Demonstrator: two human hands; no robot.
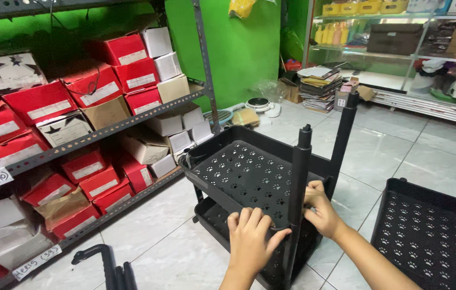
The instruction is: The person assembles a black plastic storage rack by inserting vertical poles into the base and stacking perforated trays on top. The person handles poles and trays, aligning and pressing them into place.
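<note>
so there's a black plastic two-tier cart with paw-print cutouts in its trays (249, 174) sitting on the pale tiled floor (158, 236), right in front of the person. the top tray has nothing in it, and the lower tray (214, 215) is mostly hidden underneath, so can't tell what's in there. the left hand (252, 239) lies flat on the near rim of the top tray, fingers spread, thumb hooked toward the black upright corner pole (299, 182). the right hand (319, 209) is curled around that same pole from the other side, gripping it just above the tray rim. a second black pole (344, 131) stands at the far corner.

off to the right, a loose black plastic tray with the same paw holes (432, 236) lies on the floor, also empty, well apart from the cart. on the left, a grey metal shelving rack (104, 131) is crammed with red and white cardboard shoe boxes (40, 102), all shut. in the background, a glass shelf unit (399, 53) holds yellow bottles and assorted packages.
</note>
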